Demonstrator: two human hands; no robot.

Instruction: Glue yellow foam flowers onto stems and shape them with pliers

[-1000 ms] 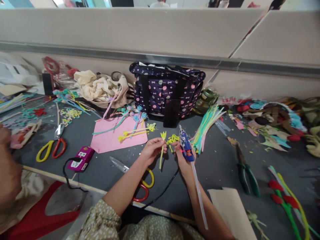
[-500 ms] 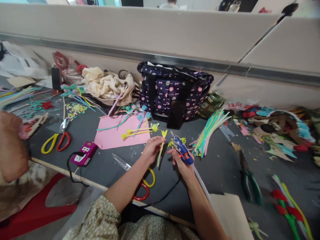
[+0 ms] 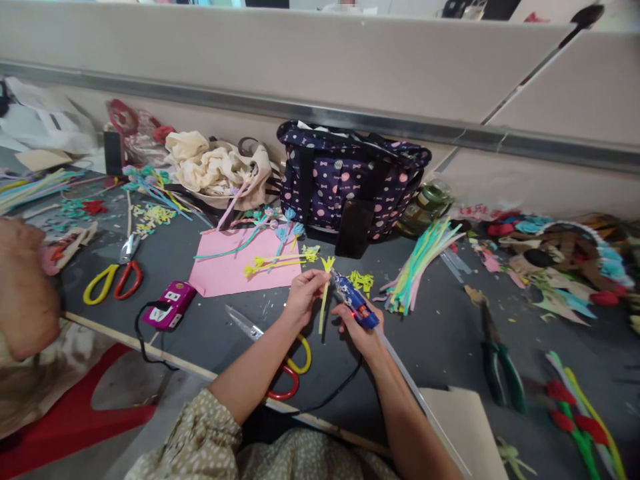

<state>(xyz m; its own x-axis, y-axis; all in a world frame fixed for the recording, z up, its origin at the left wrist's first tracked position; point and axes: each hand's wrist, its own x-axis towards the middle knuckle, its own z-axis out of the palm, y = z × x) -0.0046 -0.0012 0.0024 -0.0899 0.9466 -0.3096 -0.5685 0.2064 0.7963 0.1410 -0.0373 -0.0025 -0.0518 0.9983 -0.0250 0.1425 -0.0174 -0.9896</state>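
At the centre of the frame, the left hand (image 3: pixel 301 294) pinched a yellow flower stem (image 3: pixel 324 300) upright above the dark table (image 3: pixel 440 333). Just right of it, the right hand (image 3: pixel 361 328) gripped a blue glue gun (image 3: pixel 354 307), its nozzle touching the stem.

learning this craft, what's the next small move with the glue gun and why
Probably ease the tip of the glue gun onto the yellow flower stem just under its head: the right hand aims the nozzle there, seemingly just short of touching, while the left hand pinches the stem upright.
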